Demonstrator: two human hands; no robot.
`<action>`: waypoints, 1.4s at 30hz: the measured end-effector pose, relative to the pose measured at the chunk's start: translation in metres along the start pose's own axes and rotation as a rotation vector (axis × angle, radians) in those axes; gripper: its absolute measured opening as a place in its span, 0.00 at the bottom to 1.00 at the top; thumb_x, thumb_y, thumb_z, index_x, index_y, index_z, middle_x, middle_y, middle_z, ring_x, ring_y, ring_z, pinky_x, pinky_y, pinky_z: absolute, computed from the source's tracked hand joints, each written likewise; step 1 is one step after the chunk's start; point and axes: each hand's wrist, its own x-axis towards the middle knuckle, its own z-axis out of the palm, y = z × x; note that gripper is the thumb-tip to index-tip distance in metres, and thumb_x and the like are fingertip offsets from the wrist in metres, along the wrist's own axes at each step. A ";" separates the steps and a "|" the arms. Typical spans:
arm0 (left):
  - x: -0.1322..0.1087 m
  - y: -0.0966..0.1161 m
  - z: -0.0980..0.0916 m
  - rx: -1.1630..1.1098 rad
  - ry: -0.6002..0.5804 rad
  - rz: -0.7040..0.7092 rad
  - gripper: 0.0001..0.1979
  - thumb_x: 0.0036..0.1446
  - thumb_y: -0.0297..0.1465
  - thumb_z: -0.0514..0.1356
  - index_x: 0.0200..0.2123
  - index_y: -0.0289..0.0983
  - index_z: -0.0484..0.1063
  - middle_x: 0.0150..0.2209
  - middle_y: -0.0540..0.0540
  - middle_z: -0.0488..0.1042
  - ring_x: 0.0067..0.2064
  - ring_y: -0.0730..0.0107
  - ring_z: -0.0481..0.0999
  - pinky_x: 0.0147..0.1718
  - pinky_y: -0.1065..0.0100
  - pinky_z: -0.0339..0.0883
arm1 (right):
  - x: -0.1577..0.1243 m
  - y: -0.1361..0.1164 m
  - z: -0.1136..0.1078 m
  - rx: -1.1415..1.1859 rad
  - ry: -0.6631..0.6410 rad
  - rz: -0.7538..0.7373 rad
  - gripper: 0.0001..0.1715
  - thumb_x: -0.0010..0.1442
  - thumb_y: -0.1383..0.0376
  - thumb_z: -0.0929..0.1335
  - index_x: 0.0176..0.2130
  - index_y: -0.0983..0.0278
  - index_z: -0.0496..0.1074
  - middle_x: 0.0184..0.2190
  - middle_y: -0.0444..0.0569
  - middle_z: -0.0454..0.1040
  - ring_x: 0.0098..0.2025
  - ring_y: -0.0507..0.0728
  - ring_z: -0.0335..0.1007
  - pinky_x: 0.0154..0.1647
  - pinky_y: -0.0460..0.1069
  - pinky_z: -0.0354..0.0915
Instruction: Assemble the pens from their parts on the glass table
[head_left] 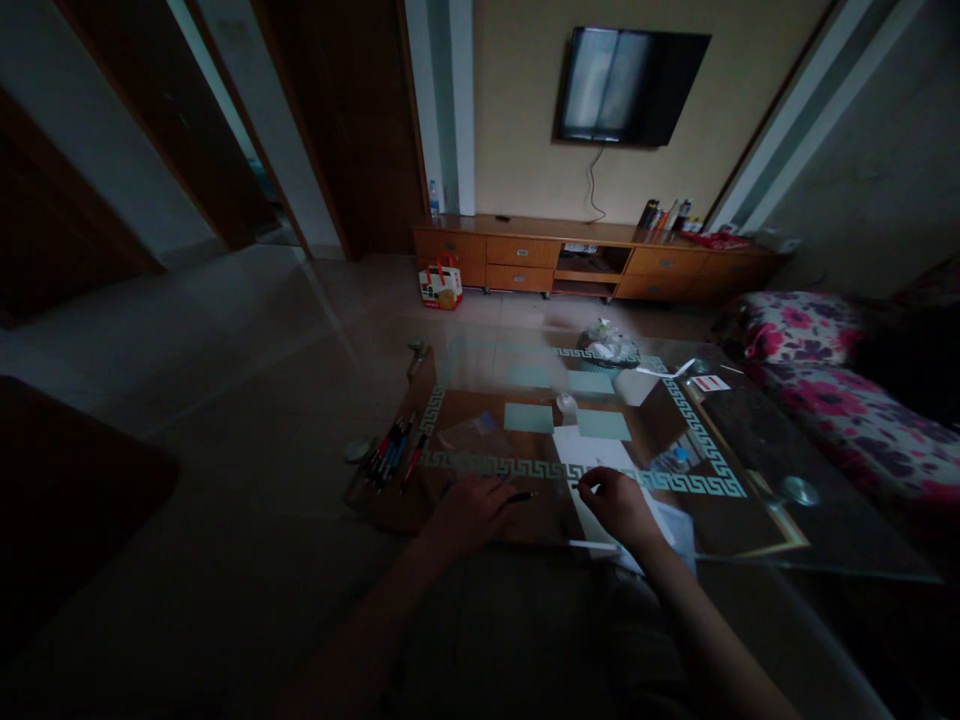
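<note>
Black slim pen-like stick (523,496), dim and a little blurred, lies over the near side of the large glass-topped coffee table (551,515), which has a pale key-pattern border and is the landmark for every place below.

Both bare hands are over that same near side of the table. The left hand (476,505) is palm down, fingers closed together with the stick jutting from their tips; it appears held, though the covered end is hidden. The right hand (619,500), farther along the table's near side, is bent at the wrist, thumb and forefinger pinched narrow.

The relation that matters: the stick's long axis runs roughly along the table's near edge, its free end aimed at the right hand's pinch. The left hand is the nearer one; a short gap separates stick and right fingertips, which are apart, not touching.

White paper sheets (592,445) reach from the table's middle to its near edge, partly under the right hand. A clear plastic sleeve (480,440) lies left of the table's middle, and a loose bundle of black, blue and red pens (386,455) by its left end. Smallest, a dark tip (576,486) shows at the right pinch, too small to identify.
</note>
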 end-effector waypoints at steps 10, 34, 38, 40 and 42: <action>0.000 -0.001 0.001 0.007 -0.020 0.003 0.11 0.66 0.33 0.55 0.49 0.40 0.71 0.40 0.45 0.74 0.41 0.65 0.74 0.40 0.65 0.69 | 0.007 0.020 -0.006 -0.397 -0.036 -0.056 0.08 0.56 0.66 0.67 0.35 0.64 0.76 0.37 0.53 0.78 0.39 0.58 0.74 0.40 0.48 0.62; 0.002 0.002 -0.002 0.010 -0.055 -0.006 0.11 0.65 0.30 0.55 0.50 0.39 0.71 0.41 0.45 0.73 0.42 0.64 0.74 0.41 0.64 0.69 | -0.002 0.007 -0.006 -0.290 0.080 -0.169 0.11 0.60 0.65 0.65 0.44 0.62 0.71 0.43 0.51 0.73 0.39 0.56 0.73 0.40 0.49 0.63; 0.002 0.004 -0.001 0.025 -0.055 -0.015 0.12 0.63 0.27 0.56 0.49 0.39 0.70 0.41 0.45 0.73 0.43 0.63 0.73 0.42 0.64 0.69 | -0.010 -0.013 0.000 -0.159 0.091 -0.207 0.10 0.62 0.63 0.64 0.42 0.62 0.72 0.41 0.50 0.74 0.36 0.56 0.72 0.39 0.49 0.64; 0.003 0.005 -0.001 0.031 -0.051 -0.011 0.12 0.62 0.27 0.56 0.49 0.39 0.70 0.41 0.45 0.73 0.43 0.63 0.73 0.43 0.63 0.69 | -0.016 -0.027 0.005 -0.054 0.067 -0.235 0.10 0.64 0.62 0.63 0.42 0.62 0.72 0.40 0.50 0.75 0.35 0.55 0.72 0.38 0.49 0.64; 0.003 0.007 0.000 0.036 -0.044 -0.005 0.12 0.62 0.27 0.56 0.49 0.39 0.70 0.41 0.45 0.73 0.44 0.63 0.73 0.43 0.63 0.69 | -0.023 -0.040 0.012 0.034 0.041 -0.247 0.11 0.64 0.60 0.63 0.41 0.62 0.72 0.39 0.50 0.76 0.36 0.56 0.72 0.38 0.49 0.65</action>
